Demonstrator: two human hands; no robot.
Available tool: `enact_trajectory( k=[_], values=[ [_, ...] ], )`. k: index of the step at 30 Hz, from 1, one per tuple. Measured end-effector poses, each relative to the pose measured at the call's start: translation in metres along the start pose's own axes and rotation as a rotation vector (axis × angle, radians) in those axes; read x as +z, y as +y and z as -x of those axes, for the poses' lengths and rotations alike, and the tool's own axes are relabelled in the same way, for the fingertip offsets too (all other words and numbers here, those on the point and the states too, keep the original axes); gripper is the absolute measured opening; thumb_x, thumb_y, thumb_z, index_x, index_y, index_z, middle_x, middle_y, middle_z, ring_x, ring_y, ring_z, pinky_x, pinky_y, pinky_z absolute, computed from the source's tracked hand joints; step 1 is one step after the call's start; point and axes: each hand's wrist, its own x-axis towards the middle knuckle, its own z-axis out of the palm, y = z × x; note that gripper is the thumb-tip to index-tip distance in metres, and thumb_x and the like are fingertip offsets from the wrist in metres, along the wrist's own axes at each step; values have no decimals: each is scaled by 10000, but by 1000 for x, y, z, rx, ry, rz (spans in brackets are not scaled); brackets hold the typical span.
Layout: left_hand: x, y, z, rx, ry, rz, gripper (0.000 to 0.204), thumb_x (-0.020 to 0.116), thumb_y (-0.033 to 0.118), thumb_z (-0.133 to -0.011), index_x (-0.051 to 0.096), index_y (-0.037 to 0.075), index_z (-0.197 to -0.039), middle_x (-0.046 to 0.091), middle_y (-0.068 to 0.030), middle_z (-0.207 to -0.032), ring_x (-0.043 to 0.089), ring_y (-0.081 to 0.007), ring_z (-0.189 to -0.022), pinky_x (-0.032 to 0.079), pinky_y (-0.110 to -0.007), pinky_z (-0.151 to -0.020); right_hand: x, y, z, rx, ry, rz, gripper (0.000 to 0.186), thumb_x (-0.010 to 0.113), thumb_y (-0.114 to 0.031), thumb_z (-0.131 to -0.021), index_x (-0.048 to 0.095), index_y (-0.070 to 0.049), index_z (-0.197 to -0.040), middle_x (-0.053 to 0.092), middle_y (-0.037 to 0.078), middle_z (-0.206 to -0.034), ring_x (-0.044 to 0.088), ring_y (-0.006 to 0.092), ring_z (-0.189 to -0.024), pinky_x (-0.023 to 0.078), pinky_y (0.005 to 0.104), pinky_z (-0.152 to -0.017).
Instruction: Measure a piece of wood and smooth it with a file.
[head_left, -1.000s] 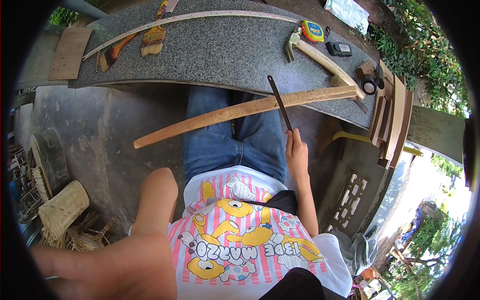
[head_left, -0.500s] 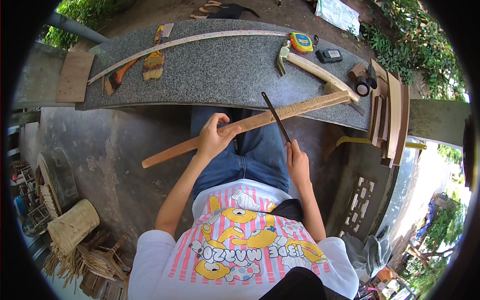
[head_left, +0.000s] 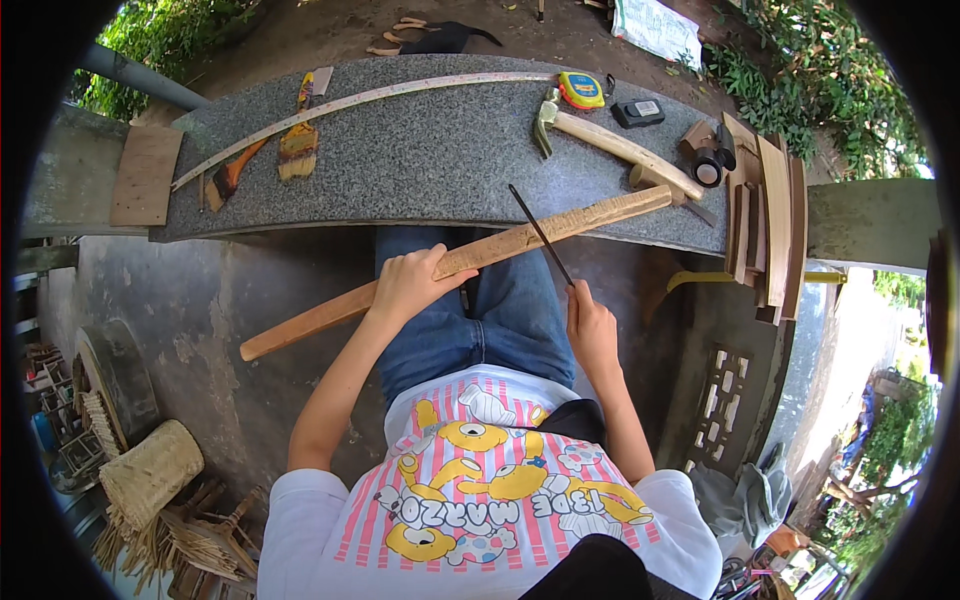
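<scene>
My left hand (head_left: 411, 286) is wrapped round a long wooden stick (head_left: 545, 231), its fingers over the top. The stick slants from the lower left up to the right, its far end over the granite slab's (head_left: 400, 140) near edge. In my right hand (head_left: 592, 325) is a thin dark hacksaw blade (head_left: 535, 224), gripped by its lower end. The blade crosses the stick at an angle and its tip points up and left. Whether it touches the wood I cannot tell.
On the slab lie a claw hammer (head_left: 625, 150), a yellow tape measure (head_left: 581, 90) with its tape drawn out, a black box (head_left: 638, 112), and two paintbrushes (head_left: 298, 150) (head_left: 232, 176). Wooden boards (head_left: 775, 220) stack at the right end. A dog (head_left: 440, 38) lies beyond.
My left hand has shifted left and down with the stick, and its fingers have closed over the top. The hacksaw blade has turned edge-on and moved slightly left with my right hand.
</scene>
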Motion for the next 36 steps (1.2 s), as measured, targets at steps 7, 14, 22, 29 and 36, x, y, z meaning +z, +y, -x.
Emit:
enact_trajectory(
  k=[7, 14, 22, 29, 36],
  values=[
    [-21, 4, 24, -26, 65, -114, 515, 695, 544, -789, 553, 52, -729, 615, -123, -628, 635, -313, -576, 488, -397, -499, -5, -3, 8, 25, 49, 17, 78, 498, -112, -965, 514, -45, -1002, 587, 208, -630, 591, 410, -573, 450, 481, -487],
    [-46, -9, 61, -114, 78, -177, 484, 725, 523, -773, 589, 59, -802, 615, -96, -637, 638, -288, -555, 496, -373, -475, 1, -5, 6, -46, -19, -23, 81, 506, -112, -962, 518, -40, -998, 579, 210, -613, 584, 413, -561, 446, 486, -487],
    [-84, -24, 72, -136, 297, -155, 390, 755, 356, -789, 619, 109, -1059, 614, -46, -838, 652, -269, -673, 505, -367, -553, 9, -49, -40, -203, -100, -107, 78, 508, -103, -963, 521, -36, -1002, 566, 244, -650, 573, 445, -621, 406, 512, -523],
    [-104, -58, 37, -182, 260, -181, 384, 734, 277, -813, 614, 119, -1141, 607, -25, -948, 653, -273, -815, 514, -381, -655, 2, -71, -63, -241, -62, -154, 82, 508, -97, -964, 522, -19, -982, 558, 248, -644, 567, 455, -635, 402, 503, -526],
    [-99, -61, -3, -70, 431, -168, 377, 714, 261, -831, 608, 80, -1145, 592, -39, -939, 653, -269, -809, 529, -370, -660, 4, -35, -39, -105, -66, -201, 108, 482, -115, -980, 531, -20, -960, 537, 221, -603, 563, 423, -572, 409, 467, -510]
  ],
)
